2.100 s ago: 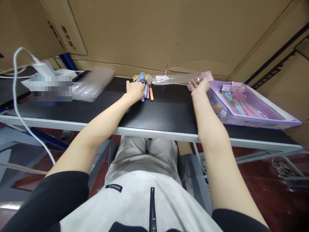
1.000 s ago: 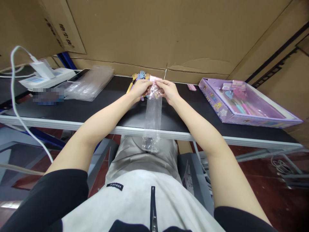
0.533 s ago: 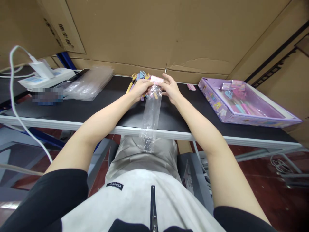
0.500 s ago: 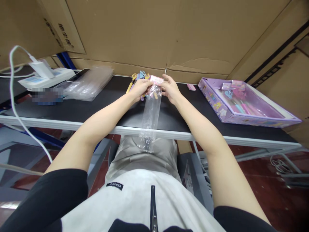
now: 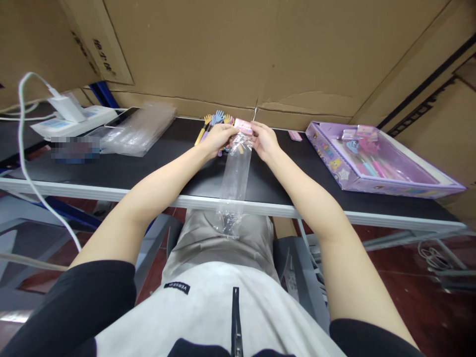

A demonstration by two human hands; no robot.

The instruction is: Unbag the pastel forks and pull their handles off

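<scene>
Both hands pinch a crinkly clear bag (image 5: 235, 178).

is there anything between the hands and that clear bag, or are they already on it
Nothing stands between them. The left hand and right hand both pinch the top of the clear bag, which hangs past the table edge.

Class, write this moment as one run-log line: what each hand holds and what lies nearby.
left hand: grips clear bag top | right hand: grips same top | bag: hangs over table edge | behind: hand-shaped sticks | right: purple box
</scene>
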